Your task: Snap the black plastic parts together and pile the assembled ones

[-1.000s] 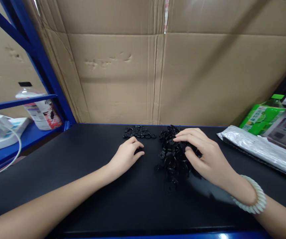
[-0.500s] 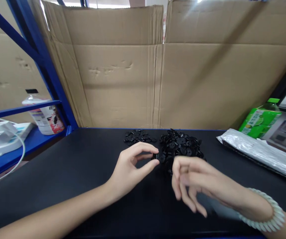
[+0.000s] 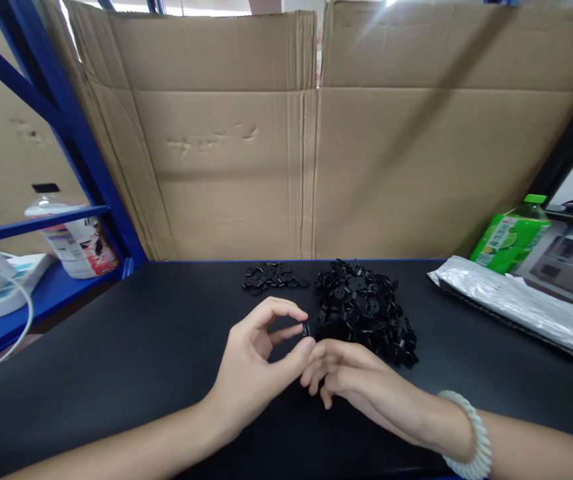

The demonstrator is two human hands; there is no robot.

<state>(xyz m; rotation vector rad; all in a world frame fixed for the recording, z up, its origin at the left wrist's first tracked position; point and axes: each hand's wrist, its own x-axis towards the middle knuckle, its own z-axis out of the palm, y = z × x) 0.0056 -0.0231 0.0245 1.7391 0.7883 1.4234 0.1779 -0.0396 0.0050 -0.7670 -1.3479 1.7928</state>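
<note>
Between the thumb and fingertips of my left hand (image 3: 259, 363) is a small black part (image 3: 306, 329), held on edge. My right hand (image 3: 361, 383) is just right of it, its fingers curled close to my left thumb; whether they pinch anything is hidden. Beyond my right hand lies a large heap of black plastic parts (image 3: 361, 303), some of them round discs with holes. A smaller, flatter group of black parts (image 3: 272, 277) lies to the left of the heap, behind my left hand.
The black table (image 3: 116, 347) backs onto cardboard sheets (image 3: 226, 167). At the right lie a silvery package (image 3: 516, 310) and a green pack (image 3: 509, 240). On the left, a blue shelf (image 3: 61, 300) bears a bottle (image 3: 79, 247) and a white power strip (image 3: 21, 280).
My right hand has moved left, from in front of the heap to beside my left thumb. My left hand still holds the small part, slightly lower. The view has shifted slightly.
</note>
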